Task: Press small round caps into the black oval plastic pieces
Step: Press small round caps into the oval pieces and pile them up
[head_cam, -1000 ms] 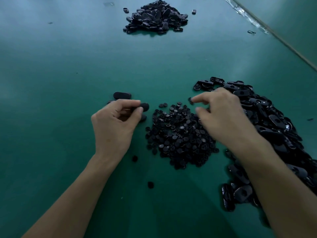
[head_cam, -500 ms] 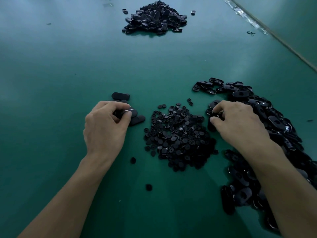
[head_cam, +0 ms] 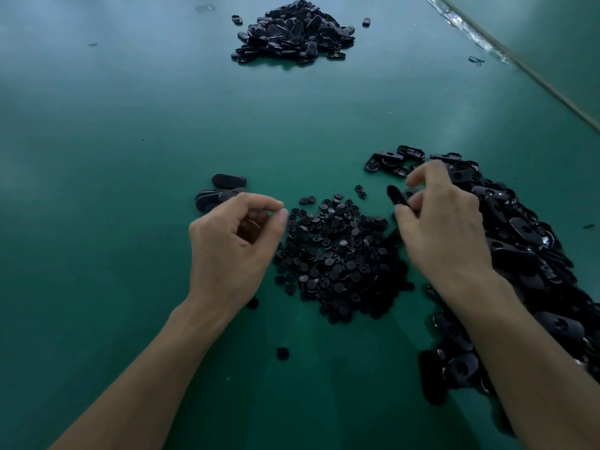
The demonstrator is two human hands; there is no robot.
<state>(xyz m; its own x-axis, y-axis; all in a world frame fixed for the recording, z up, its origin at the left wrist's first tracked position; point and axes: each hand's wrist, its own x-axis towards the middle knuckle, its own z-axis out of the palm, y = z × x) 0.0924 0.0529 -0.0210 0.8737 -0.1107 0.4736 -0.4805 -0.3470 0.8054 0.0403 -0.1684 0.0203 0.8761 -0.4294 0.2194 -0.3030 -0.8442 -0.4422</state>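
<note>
The right hand (head_cam: 444,228) is pinching one black oval piece (head_cam: 396,194) by its end, just off the edge of the big heap of ovals (head_cam: 526,241) on the right of the green table (head_cam: 130,157). It's blurry though, so I can't say exactly how the fingers are sitting on it. The left hand (head_cam: 233,241) is hovering curled right beside the pile of round caps (head_cam: 337,251) in the middle, thumb and forefinger tips meeting, and I can't tell if it's pinching a cap or nothing. By the looks of it this is all feather-light, stiff moulded plastic, smooth and a bit slick, so nothing's breaking, but the small bits are probably going skittering if you're pinching sloppily. I'd be gripping the oval by its long edges, leaving the hole free, and taking a cap by its rim. A little bunch of ovals (head_cam: 220,193) is lying behind the left hand, and another pile (head_cam: 292,30) is sitting far back.
</note>
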